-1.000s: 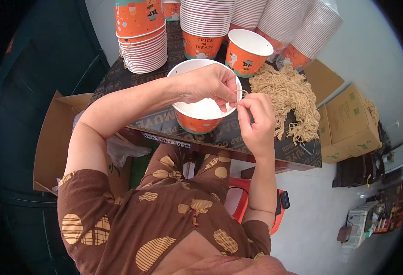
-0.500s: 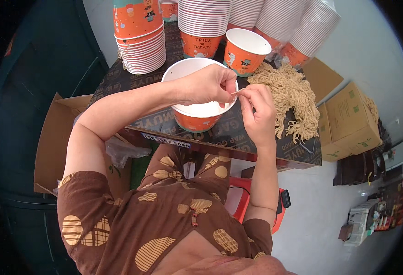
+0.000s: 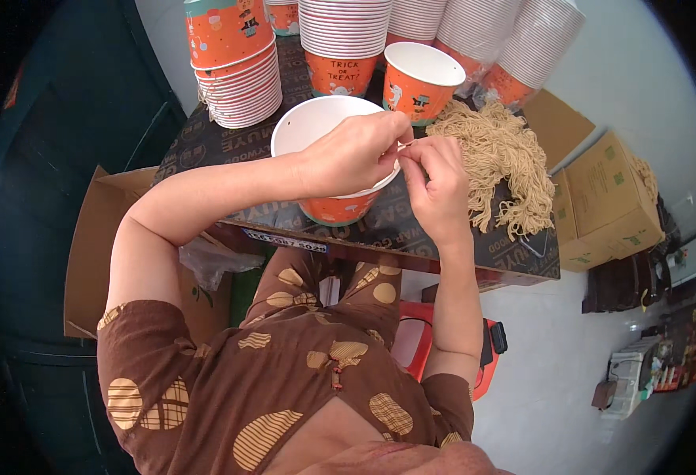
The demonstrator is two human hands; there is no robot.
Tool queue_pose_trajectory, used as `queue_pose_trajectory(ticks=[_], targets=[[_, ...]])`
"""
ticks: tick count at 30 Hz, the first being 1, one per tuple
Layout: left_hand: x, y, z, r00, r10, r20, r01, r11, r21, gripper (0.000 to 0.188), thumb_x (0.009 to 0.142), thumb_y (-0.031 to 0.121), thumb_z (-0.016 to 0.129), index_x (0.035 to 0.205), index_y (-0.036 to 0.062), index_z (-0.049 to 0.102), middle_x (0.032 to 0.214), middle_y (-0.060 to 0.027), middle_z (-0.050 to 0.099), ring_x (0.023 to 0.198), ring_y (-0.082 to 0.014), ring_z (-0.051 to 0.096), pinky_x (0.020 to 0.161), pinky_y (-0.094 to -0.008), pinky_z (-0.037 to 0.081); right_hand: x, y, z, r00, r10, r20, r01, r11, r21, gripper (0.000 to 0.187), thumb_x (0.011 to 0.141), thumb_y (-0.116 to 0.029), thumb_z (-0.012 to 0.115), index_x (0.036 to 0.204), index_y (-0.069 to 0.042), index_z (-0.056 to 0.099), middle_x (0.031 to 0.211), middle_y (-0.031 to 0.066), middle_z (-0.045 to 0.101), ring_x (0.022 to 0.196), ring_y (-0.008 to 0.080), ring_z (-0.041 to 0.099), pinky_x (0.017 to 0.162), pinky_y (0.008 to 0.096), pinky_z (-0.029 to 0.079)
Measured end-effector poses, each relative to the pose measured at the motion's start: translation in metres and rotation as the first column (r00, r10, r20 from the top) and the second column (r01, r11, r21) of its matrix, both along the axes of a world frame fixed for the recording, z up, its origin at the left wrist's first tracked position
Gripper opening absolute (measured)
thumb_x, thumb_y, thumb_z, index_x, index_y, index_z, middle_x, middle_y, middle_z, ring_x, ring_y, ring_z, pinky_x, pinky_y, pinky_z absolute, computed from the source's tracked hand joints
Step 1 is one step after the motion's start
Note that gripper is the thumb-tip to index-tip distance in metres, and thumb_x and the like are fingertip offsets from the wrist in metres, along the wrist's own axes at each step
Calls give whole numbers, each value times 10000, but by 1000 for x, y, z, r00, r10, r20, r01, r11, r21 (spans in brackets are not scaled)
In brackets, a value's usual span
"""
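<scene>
An orange paper bucket [image 3: 340,210] with a white inside stands near the table's front edge. My left hand [image 3: 356,154] reaches across its opening, fingers pinched at the right side of the rim. Close against it, my right hand [image 3: 439,186] is pinched too, just outside that rim. A short piece of thin pale cord [image 3: 406,146] shows between the fingertips of both hands; the fingers hide most of it. Just beyond my right hand lies a heap of loose beige cord [image 3: 514,162]. A second orange bucket [image 3: 419,87] stands behind, upright with its mouth open.
Nested orange buckets [image 3: 241,91] rise at the back left, with more stacks [image 3: 344,36] along the far side, some in clear plastic. Cardboard boxes [image 3: 613,206] stand right of the table, and another open carton [image 3: 95,245] stands left. A red stool [image 3: 411,336] is below.
Both hands have drawn closer together at the rim, so less cord shows between them. The whole view has shifted slightly.
</scene>
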State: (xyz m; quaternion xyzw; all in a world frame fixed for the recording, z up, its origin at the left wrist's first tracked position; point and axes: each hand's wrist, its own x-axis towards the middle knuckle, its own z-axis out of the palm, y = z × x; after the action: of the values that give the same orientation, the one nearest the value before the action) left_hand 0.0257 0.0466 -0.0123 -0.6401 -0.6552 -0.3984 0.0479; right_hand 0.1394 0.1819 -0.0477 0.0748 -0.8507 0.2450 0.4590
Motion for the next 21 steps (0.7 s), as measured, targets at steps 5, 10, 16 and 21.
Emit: queue_pose_trajectory(ticks=[5, 10, 16, 21], targets=[[3, -1, -1, 989, 45, -144, -37, 998, 52, 151, 782, -27, 637, 884, -7, 527, 816, -151, 588, 719, -354, 611, 623, -401, 504, -4, -2, -2, 1000, -14, 5, 15, 997, -81, 63, 786, 22, 670, 809, 5, 614, 841, 112, 597, 824, 304, 543, 732, 400, 449], [4, -2, 0, 960, 105, -258, -101, 994, 29, 146, 792, 18, 651, 854, -10, 521, 816, -176, 592, 749, -389, 619, 623, -436, 503, -6, -2, -4, 1000, -14, -6, 13, 995, -100, 66, 783, 21, 674, 808, 3, 616, 828, 105, 601, 806, 297, 547, 722, 395, 450], [-1, -4, 3, 957, 105, -271, -142, 982, -121, 160, 826, 71, 611, 884, -38, 509, 695, -214, 626, 700, -405, 652, 609, -469, 527, -4, 0, -2, 999, 9, 34, -5, 995, -104, 66, 784, 17, 675, 836, 1, 639, 837, 105, 604, 820, 298, 552, 735, 391, 454], [-1, -2, 1, 965, 67, -253, -90, 993, -81, 166, 864, 79, 582, 930, -41, 486, 637, -214, 616, 638, -404, 648, 550, -462, 521, -5, 4, 0, 1000, 2, -7, -3, 994, -106, 82, 817, 16, 638, 897, 1, 642, 904, 114, 596, 877, 303, 541, 778, 388, 448]])
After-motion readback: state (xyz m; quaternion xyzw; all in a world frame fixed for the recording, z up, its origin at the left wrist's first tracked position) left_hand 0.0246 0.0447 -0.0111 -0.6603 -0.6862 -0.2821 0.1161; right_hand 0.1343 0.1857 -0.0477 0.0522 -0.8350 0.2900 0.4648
